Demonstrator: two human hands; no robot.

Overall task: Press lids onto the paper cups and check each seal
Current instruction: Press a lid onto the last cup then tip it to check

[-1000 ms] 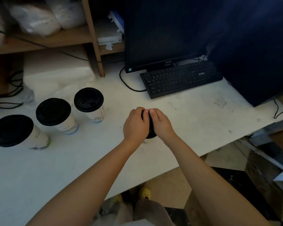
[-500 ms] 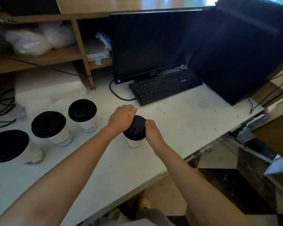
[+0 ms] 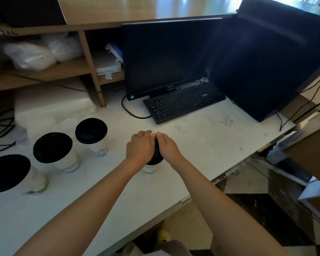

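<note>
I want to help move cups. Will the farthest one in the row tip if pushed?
Likely, if pushed high: the cup is tall, narrow-based, with a wider lid. Its paper wall likely dents when squeezed. Weight is unclear; contents are hidden.

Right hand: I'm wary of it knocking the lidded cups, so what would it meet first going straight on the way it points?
Most likely the left hand, which appears to touch the right hand over the black lid.

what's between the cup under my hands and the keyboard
Only bare white desk lies between the cup, its lid on, and the keyboard, in the head view.
</note>
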